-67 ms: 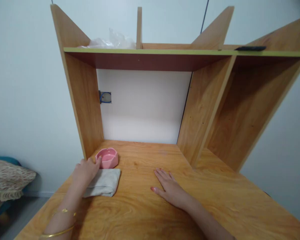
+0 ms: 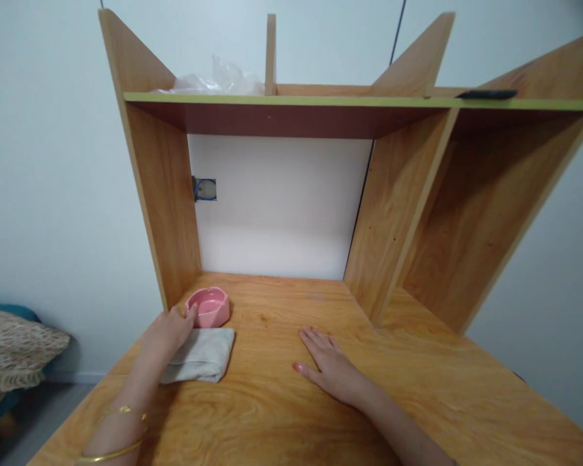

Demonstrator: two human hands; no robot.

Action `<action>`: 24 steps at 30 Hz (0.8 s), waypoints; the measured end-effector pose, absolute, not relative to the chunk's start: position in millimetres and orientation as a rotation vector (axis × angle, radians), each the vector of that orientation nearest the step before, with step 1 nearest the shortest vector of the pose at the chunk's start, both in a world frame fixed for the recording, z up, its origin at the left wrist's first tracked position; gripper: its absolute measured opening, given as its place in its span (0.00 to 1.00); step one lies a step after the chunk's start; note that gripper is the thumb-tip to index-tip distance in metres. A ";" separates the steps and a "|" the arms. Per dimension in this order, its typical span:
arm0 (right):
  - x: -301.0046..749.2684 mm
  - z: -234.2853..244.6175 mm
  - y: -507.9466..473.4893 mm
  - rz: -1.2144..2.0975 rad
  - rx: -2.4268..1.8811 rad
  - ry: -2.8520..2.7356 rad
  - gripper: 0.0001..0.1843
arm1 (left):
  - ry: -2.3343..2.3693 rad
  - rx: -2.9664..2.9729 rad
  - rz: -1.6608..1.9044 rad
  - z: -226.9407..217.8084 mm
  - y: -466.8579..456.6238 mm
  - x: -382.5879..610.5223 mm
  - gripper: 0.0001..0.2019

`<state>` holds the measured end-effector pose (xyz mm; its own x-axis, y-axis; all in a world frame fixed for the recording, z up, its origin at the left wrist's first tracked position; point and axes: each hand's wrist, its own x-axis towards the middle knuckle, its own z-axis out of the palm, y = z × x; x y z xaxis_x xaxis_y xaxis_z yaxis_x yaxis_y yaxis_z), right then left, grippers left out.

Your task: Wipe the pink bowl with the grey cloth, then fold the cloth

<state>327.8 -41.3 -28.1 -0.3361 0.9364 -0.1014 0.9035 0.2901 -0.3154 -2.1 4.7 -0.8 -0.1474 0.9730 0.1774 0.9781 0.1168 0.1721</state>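
A pink, angular ashtray (image 2: 214, 316) with notches in its rim stands on the desk (image 2: 272, 414), near the left side panel. My left hand (image 2: 172, 330) grips its left edge, the thumb at the rim and the other fingers partly hidden behind. Just in front of the ashtray lies a folded light grey cloth (image 2: 205, 355), partly covered by my left hand and wrist. My right hand (image 2: 331, 367) rests flat on the wood to the right, fingers stretched out, holding nothing.
Wooden side panels (image 2: 165, 207) and a divider (image 2: 398, 213) rise from the desk. Above runs a shelf (image 2: 320, 101) bearing clear plastic (image 2: 218, 79) and a flat black object (image 2: 488, 94). An opening with blue wire (image 2: 205, 189) shows in the back wall. A patterned cloth (image 2: 19, 346) lies far left.
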 end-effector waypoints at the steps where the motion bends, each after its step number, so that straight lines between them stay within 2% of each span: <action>1: 327.7 -28.2 -41.2 0.486 -1.746 -2.440 0.43 | -2.401 -2.035 -0.426 -0.7 7.2 -1.8 0.19; 10: 329.3 -32.9 -40.5 0.499 -1.711 -2.400 0.42 | -2.655 -1.973 -0.689 -3.0 21.3 10.3 0.26; 17: 329.7 -34.1 -40.0 0.497 -1.691 -2.381 0.42 | -2.763 -1.979 -0.979 4.0 17.4 14.5 0.17; 24: 330.4 -34.2 -41.2 0.470 -1.621 -2.329 0.39 | -2.853 -2.020 -1.295 -3.3 13.9 31.4 0.15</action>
